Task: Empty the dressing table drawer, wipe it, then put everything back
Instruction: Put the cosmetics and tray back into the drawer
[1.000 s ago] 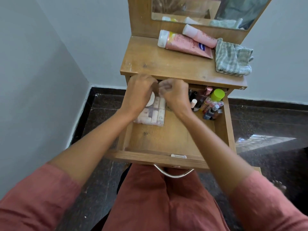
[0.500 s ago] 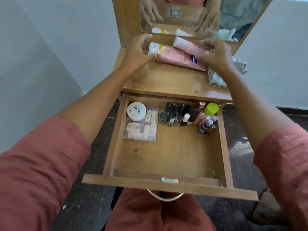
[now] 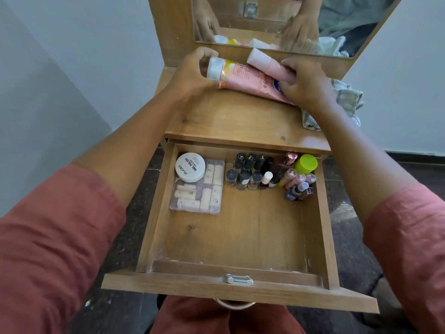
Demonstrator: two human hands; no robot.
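Checked cloth [image 3: 349, 100] behind my right hand [image 3: 307, 85], seemingly gripping small tube [image 3: 267, 63], left hand [image 3: 190, 75] clasping large tube [image 3: 248, 79], caps pointing upper left

One head-worn view — looking forward and steeply down, close over the open drawer [image 3: 240, 237] and tabletop [image 3: 236, 121].

The front half of the drawer [image 3: 240, 242] is lying bare, open from above. A white jar [image 3: 190, 167] on a clear pouch [image 3: 204, 200] and crowded small bottles [image 3: 252, 175] are filling its back row just below the edge of the tabletop [image 3: 236, 119]. 2 tubes [image 3: 245, 79] and a cloth [image 3: 348, 102] are occupying the tabletop's rear.
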